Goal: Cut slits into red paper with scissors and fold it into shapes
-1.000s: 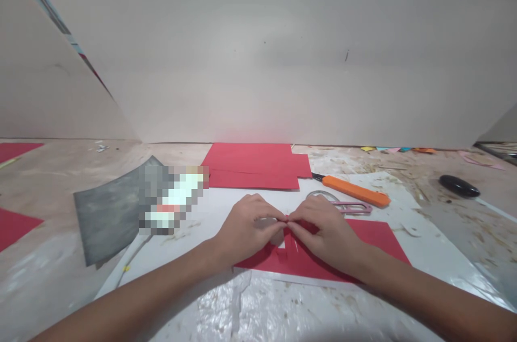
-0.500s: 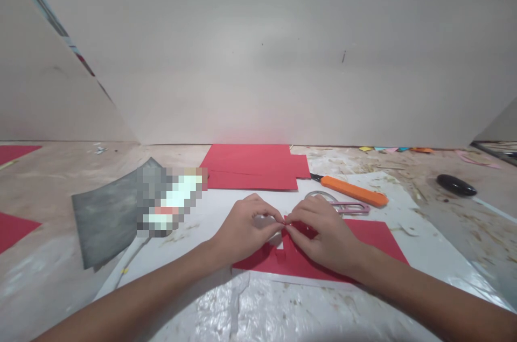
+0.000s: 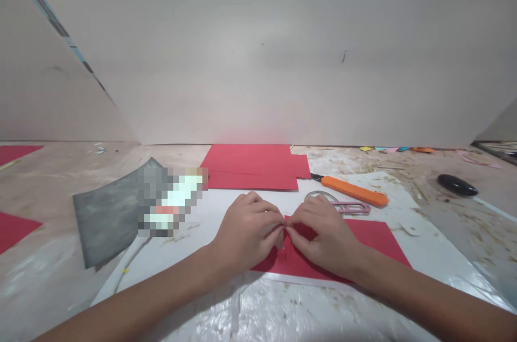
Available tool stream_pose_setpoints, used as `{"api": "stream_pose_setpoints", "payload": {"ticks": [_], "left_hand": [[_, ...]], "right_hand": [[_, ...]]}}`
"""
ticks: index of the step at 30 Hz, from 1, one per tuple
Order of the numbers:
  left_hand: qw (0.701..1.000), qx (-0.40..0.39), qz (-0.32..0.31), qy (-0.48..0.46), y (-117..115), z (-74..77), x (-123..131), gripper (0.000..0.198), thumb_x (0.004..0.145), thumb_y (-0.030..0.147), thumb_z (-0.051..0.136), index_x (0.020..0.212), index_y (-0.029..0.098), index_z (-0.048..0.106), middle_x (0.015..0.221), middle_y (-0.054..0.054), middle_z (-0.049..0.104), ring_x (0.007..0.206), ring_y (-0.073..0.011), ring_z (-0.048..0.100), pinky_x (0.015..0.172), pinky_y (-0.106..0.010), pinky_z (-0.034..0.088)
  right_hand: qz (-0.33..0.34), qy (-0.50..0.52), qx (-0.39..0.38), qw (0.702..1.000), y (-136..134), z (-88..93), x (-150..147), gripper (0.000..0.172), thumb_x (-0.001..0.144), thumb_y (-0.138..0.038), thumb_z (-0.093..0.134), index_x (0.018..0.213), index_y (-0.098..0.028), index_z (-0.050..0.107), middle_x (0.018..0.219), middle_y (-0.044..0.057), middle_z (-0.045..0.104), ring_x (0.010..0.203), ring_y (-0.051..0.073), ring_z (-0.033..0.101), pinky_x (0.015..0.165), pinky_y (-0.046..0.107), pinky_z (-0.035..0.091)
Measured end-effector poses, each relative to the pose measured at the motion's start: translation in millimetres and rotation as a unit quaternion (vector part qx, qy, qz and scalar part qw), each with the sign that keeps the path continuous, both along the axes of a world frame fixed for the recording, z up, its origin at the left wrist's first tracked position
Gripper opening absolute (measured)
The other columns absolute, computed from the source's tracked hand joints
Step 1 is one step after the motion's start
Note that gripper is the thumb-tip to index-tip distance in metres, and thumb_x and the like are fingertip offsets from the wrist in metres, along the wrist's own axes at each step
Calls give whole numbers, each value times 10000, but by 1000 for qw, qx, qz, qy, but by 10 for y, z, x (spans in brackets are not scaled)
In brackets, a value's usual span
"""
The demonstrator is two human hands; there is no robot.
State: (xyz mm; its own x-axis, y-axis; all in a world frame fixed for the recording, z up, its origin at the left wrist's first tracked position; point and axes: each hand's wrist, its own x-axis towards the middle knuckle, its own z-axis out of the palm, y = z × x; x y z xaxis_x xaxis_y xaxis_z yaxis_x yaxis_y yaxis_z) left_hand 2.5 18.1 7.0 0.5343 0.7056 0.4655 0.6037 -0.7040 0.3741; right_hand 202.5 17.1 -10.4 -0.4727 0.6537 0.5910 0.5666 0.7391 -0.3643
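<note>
A red paper sheet (image 3: 375,239) with cut notches lies flat on a white sheet (image 3: 420,234) in front of me. My left hand (image 3: 246,231) and my right hand (image 3: 323,237) meet over its far edge, fingertips pinched together on a small flap of the red paper. Both hands are closed in a pinch and cover the middle of the sheet.
More red paper (image 3: 254,166) lies behind, by the wall. An orange utility knife (image 3: 351,191) and pink-handled scissors (image 3: 343,205) sit just beyond my right hand. A grey sheet (image 3: 109,218) and a blurred object lie left, a black object (image 3: 457,185) far right. Scraps dot the floor.
My left hand has shifted slightly right and forward, covering more of the red sheet's left part. The pinch at the flap has tightened; the right hand barely moved.
</note>
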Motion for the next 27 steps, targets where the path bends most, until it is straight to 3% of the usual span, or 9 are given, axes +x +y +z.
{"api": "stream_pose_setpoints", "payload": {"ticks": [8,13,27], "left_hand": [[999,-12,8,-30,-7,49,18,129,824,156,629,785,226,730,790,22,754,730,-174,531,749,-339,439],[998,-25,19,-55,-23,47,17,101,801,160,653,795,231,725,769,13,753,733,-183,536,730,-331,456],[998,-42,22,-35,-13,59,-3,93,822,196,656,807,246,733,786,33,762,737,-182,521,730,-326,448]], "right_hand": [[1,8,-10,1000,-8,-11,11,65,822,-165,628,866,-205,656,740,17,665,714,180,539,718,360,369],[10,14,6,1000,-3,-23,6,93,841,-145,598,790,-205,647,702,11,663,695,174,536,703,350,365],[10,14,2,1000,9,-20,16,94,841,-126,602,829,-212,640,744,19,677,712,182,553,712,365,370]]}}
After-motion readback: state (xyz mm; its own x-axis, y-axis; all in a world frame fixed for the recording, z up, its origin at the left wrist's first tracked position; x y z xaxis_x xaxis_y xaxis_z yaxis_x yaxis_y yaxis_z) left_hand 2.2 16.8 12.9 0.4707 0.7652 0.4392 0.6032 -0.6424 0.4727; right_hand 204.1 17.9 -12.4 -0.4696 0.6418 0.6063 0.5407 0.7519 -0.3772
